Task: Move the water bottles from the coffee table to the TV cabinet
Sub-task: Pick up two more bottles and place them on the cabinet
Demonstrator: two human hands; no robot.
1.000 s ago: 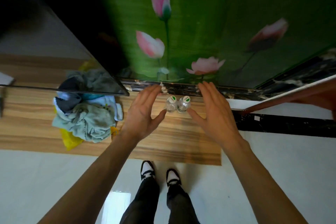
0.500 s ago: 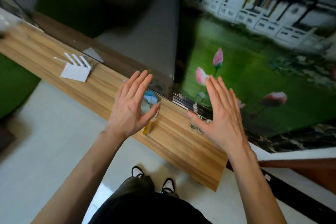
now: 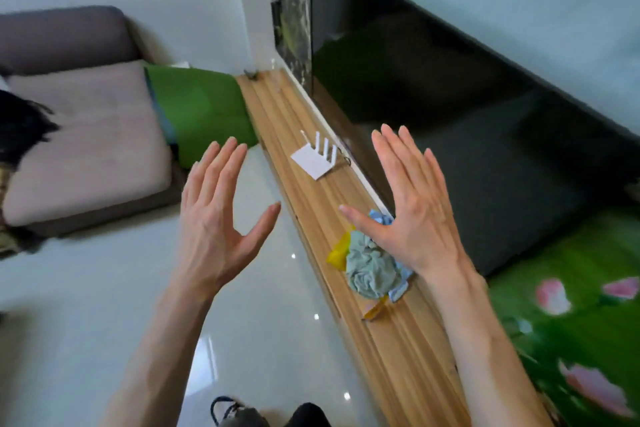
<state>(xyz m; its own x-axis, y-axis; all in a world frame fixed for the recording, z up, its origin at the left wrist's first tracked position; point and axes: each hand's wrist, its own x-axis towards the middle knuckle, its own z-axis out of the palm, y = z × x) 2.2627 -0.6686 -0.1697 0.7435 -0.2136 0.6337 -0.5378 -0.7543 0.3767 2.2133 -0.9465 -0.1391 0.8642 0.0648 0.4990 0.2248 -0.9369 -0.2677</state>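
My left hand (image 3: 214, 218) is raised over the pale floor, fingers spread, holding nothing. My right hand (image 3: 412, 208) hovers over the wooden TV cabinet (image 3: 391, 333), also spread and empty, partly covering a bundle of cloths. The cabinet top runs diagonally from the far wall down to the lower right. No water bottle is in view, and neither is the coffee table.
A white router (image 3: 317, 158) with upright antennas sits on the cabinet beyond my hands. A bundle of blue-green cloths (image 3: 372, 270) with yellow scraps lies under my right wrist. The dark TV screen (image 3: 485, 149) stands right of the cabinet. A grey sofa (image 3: 79, 128) and green cushion (image 3: 204, 107) lie left.
The view has swung to the left, away from the two bottles standing on the cabinet; they have left the frame. Both hands stayed spread and empty, and the sofa has come into sight.
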